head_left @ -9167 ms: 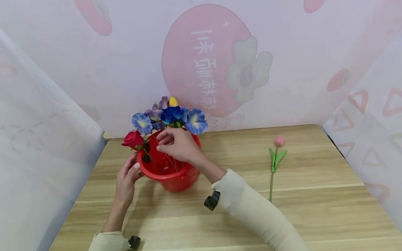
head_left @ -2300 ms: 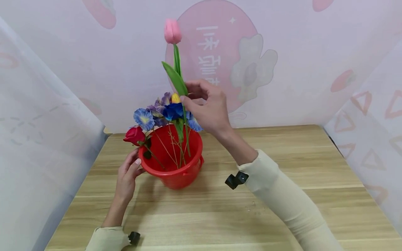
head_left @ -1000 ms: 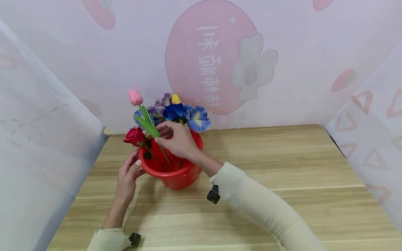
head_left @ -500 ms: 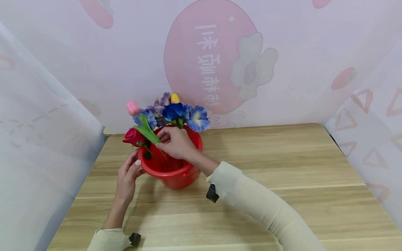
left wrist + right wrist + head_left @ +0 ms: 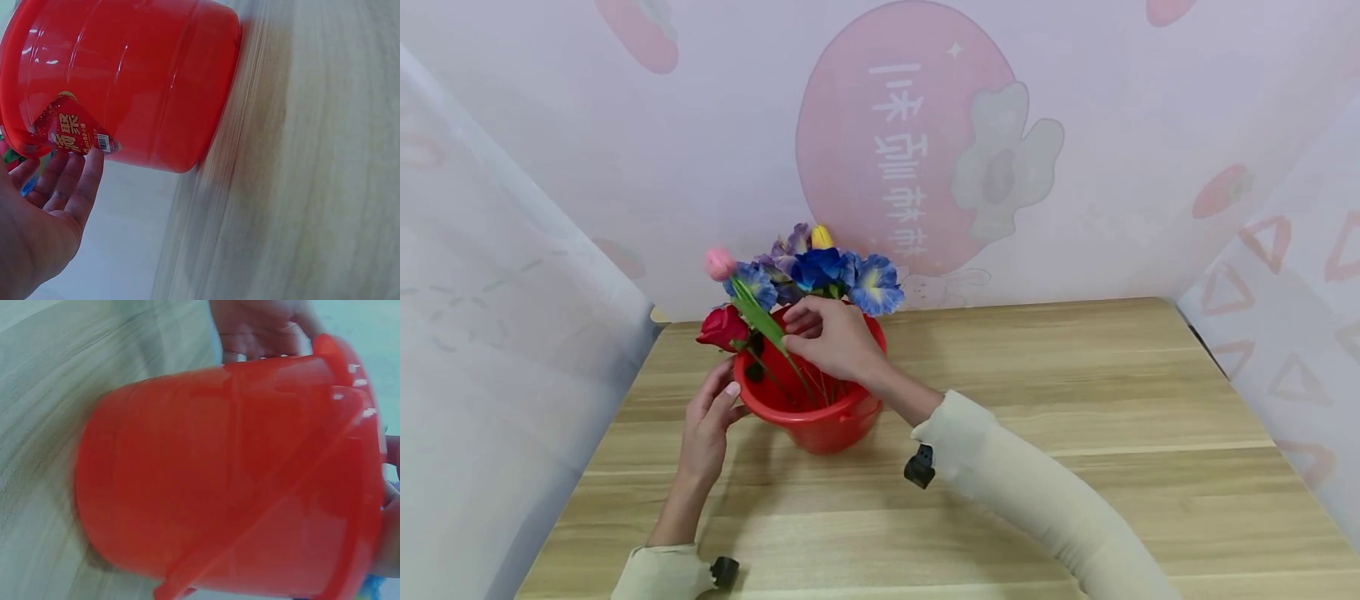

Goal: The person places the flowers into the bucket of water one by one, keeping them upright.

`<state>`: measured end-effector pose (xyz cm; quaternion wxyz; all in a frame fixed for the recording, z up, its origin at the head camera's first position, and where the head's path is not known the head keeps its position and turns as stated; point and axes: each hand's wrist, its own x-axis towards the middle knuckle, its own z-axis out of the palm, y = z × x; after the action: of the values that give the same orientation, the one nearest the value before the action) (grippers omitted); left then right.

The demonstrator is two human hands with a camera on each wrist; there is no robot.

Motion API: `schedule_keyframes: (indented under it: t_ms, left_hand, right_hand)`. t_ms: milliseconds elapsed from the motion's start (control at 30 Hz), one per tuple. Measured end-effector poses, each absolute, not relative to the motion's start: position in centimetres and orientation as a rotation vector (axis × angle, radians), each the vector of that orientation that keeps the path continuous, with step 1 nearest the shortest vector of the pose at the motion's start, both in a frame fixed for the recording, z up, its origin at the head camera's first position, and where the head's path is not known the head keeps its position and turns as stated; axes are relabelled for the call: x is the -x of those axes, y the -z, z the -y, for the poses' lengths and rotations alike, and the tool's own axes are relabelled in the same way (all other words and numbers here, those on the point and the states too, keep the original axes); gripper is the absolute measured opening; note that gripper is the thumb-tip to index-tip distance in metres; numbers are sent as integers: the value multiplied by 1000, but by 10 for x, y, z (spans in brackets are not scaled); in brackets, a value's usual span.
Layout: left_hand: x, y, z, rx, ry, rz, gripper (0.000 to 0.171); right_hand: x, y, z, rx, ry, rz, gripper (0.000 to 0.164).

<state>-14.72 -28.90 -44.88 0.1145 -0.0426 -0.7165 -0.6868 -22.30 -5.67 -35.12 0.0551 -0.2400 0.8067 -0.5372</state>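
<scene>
A red plastic bucket stands upright on the wooden table, with several artificial flowers in it. My left hand rests against its left side just under the rim; in the left wrist view, the fairly straight fingers touch the outer wall by a label. My right hand reaches over the bucket's mouth and pinches a pink tulip by its stem and leaves. The tulip leans left, its stem running down into the bucket. In the right wrist view the bucket hides most of the right hand.
A red rose leans over the left rim. Blue irises, a dark blue flower, a purple flower and a yellow tulip stand at the back. Behind the wooden table hangs a printed curtain.
The pink tulip lay on the table's right, then was carried over and lowered into the bucket, leaning left. Over the last half second it barely moves. The left hand stays at the bucket.
</scene>
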Motion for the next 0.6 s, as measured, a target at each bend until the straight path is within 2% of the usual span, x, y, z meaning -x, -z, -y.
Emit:
schedule_keyframes:
  t_ms: [433, 600]
  left_hand:
    - [147, 448, 289, 122, 2000, 2107, 45]
    - [147, 448, 289, 139, 2005, 2105, 46]
  right_hand:
    - [207, 345, 5, 745, 1796, -2350, 29]
    - [198, 347, -22, 653, 1789, -2402, 28]
